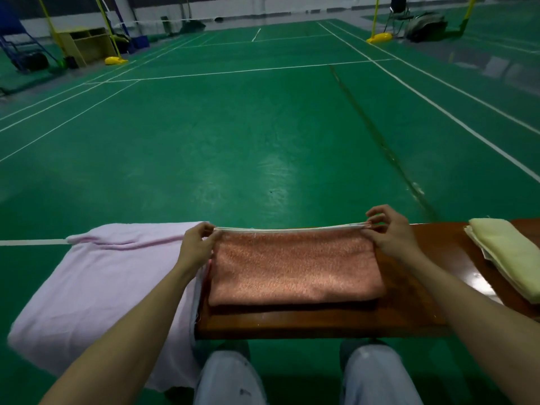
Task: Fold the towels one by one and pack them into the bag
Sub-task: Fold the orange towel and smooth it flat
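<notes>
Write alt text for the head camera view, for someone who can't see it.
A left hand and right hand pinch the far corners of a folded orange towel on a wooden bench. A pink towel drapes over the bench's left end, a folded yellow towel lies at right, with green court floor beyond.

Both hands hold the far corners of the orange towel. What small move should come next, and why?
Probably lower the pinched far edge flat onto the bench, hems matched, then let go. The left hand and right hand each pinch a far corner of the towel, holding the edge taut; its near side already shows a rounded fold, so this fold seems nearly done.
</notes>
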Motion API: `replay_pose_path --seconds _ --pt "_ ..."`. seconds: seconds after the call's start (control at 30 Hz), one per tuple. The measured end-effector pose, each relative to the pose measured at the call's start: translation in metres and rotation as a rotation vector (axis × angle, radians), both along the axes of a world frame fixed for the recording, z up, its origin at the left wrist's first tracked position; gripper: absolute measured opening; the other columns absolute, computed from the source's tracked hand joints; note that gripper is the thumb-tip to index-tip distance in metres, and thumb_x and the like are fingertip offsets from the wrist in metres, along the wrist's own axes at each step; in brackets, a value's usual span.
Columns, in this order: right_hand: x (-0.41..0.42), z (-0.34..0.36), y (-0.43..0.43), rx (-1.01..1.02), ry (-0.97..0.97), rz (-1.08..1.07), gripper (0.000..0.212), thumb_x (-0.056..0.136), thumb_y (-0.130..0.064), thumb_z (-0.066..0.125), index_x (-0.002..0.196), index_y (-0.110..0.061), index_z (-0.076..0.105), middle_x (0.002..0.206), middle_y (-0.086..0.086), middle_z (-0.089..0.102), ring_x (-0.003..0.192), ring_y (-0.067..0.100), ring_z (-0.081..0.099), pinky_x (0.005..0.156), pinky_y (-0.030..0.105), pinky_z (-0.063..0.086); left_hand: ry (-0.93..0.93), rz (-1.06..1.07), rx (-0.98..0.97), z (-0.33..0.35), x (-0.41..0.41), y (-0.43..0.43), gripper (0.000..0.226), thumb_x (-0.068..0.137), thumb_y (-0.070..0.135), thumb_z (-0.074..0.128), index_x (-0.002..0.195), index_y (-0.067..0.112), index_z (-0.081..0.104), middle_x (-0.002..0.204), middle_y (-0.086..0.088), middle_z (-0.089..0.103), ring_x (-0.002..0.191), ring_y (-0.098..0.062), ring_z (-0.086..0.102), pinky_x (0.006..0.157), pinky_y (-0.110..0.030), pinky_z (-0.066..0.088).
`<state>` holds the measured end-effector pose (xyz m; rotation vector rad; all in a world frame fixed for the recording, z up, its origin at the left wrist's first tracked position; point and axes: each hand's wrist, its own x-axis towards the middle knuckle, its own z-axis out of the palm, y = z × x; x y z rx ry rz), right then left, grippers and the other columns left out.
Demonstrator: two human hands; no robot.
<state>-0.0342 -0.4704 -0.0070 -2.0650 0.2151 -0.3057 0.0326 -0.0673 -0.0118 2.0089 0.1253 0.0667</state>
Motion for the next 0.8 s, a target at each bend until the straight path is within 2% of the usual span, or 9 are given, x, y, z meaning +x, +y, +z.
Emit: replay_pose_path --seconds 0.07,0.13,0.27,0.5,0.6,0.7,0.8 --pt "0.017 -0.012 -0.002 -0.010 0.051 -0.033 0.034 0.078 -0.002 0.079 0.099 -0.019 0.059 0.093 0.001 0.065 0.083 0.017 0.066 0.078 0.040 0.057 0.009 0.003 0.101 -0.012 0.021 -0.001 0.010 0.087 0.017 0.070 0.090 0.008 0.066 0.091 -0.010 0.068 0.089 -0.029 0.064 0.076 -0.046 0.057" --pt "0.030 -0.023 -0.004 -0.018 0.081 -0.050 0.034 0.077 -0.003 0.080 0.100 -0.017 0.059 0.092 0.001 0.066 0.083 0.017 0.066 0.081 0.044 0.057 0.002 0.004 0.194 -0.022 0.035 -0.003 0.012 0.085 0.018 0.072 0.090 0.008 0.068 0.089 -0.007 0.068 0.089 -0.027 0.065 0.076 -0.034 0.050" --pt "0.046 -0.037 -0.008 -0.066 0.113 -0.068 0.037 0.074 -0.007 0.083 0.098 -0.020 0.058 0.091 0.002 0.067 0.084 0.020 0.067 0.081 0.041 0.056 -0.022 0.018 0.320 -0.028 0.047 -0.009 0.023 0.085 0.021 0.072 0.100 0.003 0.071 0.094 -0.004 0.066 0.089 -0.017 0.058 0.080 -0.025 0.039" --pt "0.048 -0.047 0.000 -0.181 0.165 -0.105 0.034 0.075 -0.014 0.084 0.098 -0.018 0.059 0.089 0.000 0.067 0.082 0.017 0.064 0.074 0.029 0.048 0.016 0.005 0.573 -0.041 0.053 -0.012 0.022 0.088 0.027 0.068 0.096 0.007 0.072 0.099 -0.009 0.070 0.084 -0.018 0.058 0.079 -0.029 0.045" --pt "0.048 -0.045 0.004 -0.225 0.182 -0.119 0.033 0.076 -0.018 0.083 0.100 -0.016 0.060 0.091 -0.001 0.065 0.086 0.017 0.062 0.075 0.030 0.049 0.061 -0.017 0.666 -0.041 0.055 -0.017 0.018 0.090 0.029 0.065 0.092 0.013 0.069 0.098 -0.007 0.068 0.084 -0.020 0.059 0.077 -0.031 0.048" --pt "0.043 -0.034 0.001 -0.140 0.144 -0.212 0.036 0.074 -0.022 0.085 0.099 -0.018 0.060 0.097 0.000 0.062 0.090 0.019 0.058 0.076 0.032 0.048 0.103 -0.023 0.697 -0.031 0.058 -0.019 0.017 0.088 0.026 0.066 0.101 0.015 0.066 0.105 -0.004 0.066 0.092 -0.023 0.059 0.082 -0.035 0.050" --pt "0.024 -0.027 0.003 0.069 0.063 -0.304 0.033 0.076 -0.016 0.083 0.098 -0.018 0.059 0.097 0.003 0.063 0.092 0.023 0.061 0.076 0.033 0.049 0.015 -0.071 0.720 -0.020 0.061 -0.032 0.027 0.085 0.019 0.068 0.111 0.012 0.063 0.109 -0.007 0.061 0.099 -0.025 0.059 0.085 -0.035 0.046"
